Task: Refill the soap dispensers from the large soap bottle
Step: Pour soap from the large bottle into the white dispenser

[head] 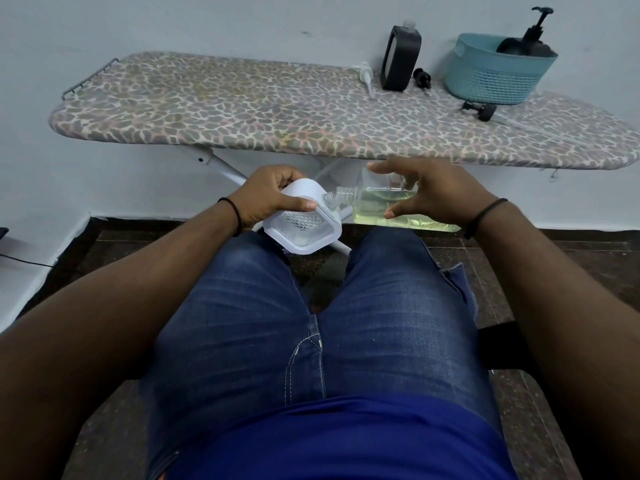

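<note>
Left hand grips the white dispenser; at its 3 o'clock, right hand clasps the tilted soap bottle.

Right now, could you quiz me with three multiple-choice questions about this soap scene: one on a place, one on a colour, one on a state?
1. Where is the blue basket?
A. on the ironing board
B. on the floor
C. on the person's lap

2. What colour is the dispenser in the left hand?
A. black
B. white
C. red

3. How is the large soap bottle in the right hand held?
A. upright
B. capped
C. tipped sideways, neck at the dispenser

Answers: A, it stands at the board's right end; B, its casing is white; C, its open neck meets the dispenser.
</note>
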